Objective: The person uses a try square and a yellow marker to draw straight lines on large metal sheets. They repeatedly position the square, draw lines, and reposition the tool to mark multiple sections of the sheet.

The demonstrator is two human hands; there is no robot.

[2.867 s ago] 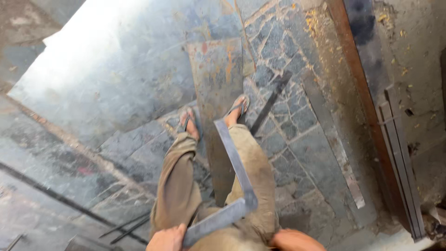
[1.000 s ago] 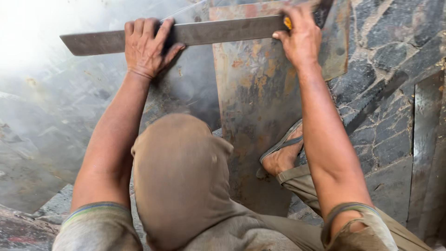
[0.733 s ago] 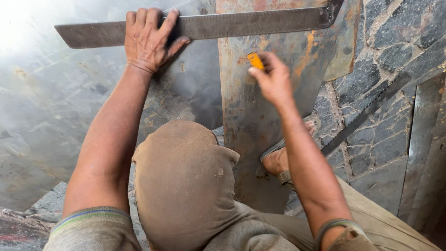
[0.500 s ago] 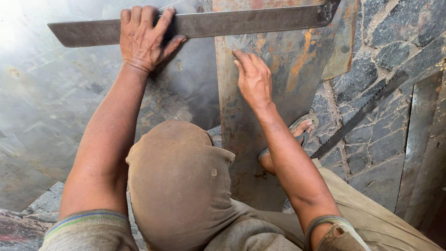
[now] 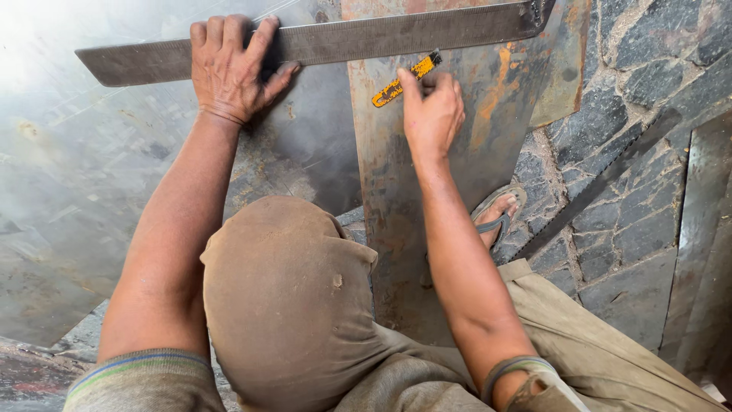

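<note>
On the stone floor in front of my knees, my left hand (image 5: 232, 65) presses the long grey steel straightedge (image 5: 320, 42) flat across the rusty narrow steel plate (image 5: 427, 206). My right hand (image 5: 433, 114) has a closed grip on a small yellow marking tool (image 5: 404, 78), tip just under the edge. Best bet: keep the ruler pinned and hug its edge.

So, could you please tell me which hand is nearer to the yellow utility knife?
Right. The right hand holds the yellow utility knife; the left hand presses the steel ruler, apart from it.
</note>
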